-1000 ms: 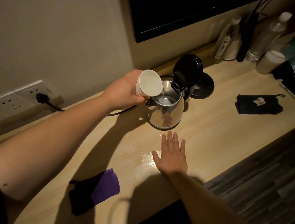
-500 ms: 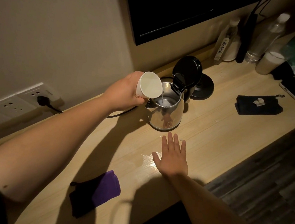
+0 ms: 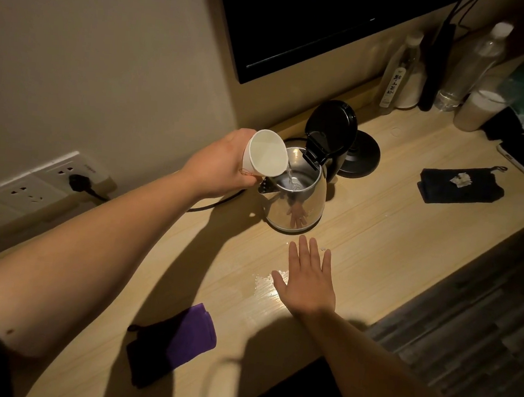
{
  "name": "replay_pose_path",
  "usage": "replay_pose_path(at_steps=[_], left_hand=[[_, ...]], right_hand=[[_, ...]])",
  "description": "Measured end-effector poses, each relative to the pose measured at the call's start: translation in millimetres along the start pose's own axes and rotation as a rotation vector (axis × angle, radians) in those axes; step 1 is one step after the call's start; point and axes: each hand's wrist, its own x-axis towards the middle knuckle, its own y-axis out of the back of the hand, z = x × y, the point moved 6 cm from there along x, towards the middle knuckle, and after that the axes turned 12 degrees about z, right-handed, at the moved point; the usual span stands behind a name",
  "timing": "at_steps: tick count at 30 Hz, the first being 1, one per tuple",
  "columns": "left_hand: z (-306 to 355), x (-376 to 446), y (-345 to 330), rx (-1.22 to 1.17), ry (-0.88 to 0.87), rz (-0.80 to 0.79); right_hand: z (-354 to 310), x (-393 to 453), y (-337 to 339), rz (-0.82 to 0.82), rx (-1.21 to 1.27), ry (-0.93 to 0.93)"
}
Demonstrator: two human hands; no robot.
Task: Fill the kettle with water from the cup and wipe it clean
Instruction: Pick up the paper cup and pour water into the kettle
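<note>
One purple cloth lies on the tabletop. The left hand, fingers wrapped around one white cup, tips water into one steel kettle, lid raised. The right hand lies flat, fingers spread. One black cloth sits rightmost.

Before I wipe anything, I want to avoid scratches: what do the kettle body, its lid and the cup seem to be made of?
The shiny silver kettle body looks like polished stainless steel: it mirrors the right hand. Its open black lid looks like matte plastic, with dull highlights. The white cup in the left hand seems thin paper, possibly plastic.
</note>
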Motion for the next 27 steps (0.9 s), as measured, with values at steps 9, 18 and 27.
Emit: replay_pose_path(at_steps=[9, 18, 27], left_hand=[[3.4, 1.7, 1.7, 0.026, -0.006, -0.019], [5.0, 4.5, 1.2, 0.070, -0.022, -0.036], [7.9, 5.9, 2.9, 0.071, -0.045, -0.040]], right_hand=[[-0.3, 0.3, 0.7, 0.003, 0.000, -0.010], [-0.5, -0.4, 0.8, 0.038, -0.009, 0.002], [-0.3, -0.6, 0.8, 0.038, -0.016, 0.006]])
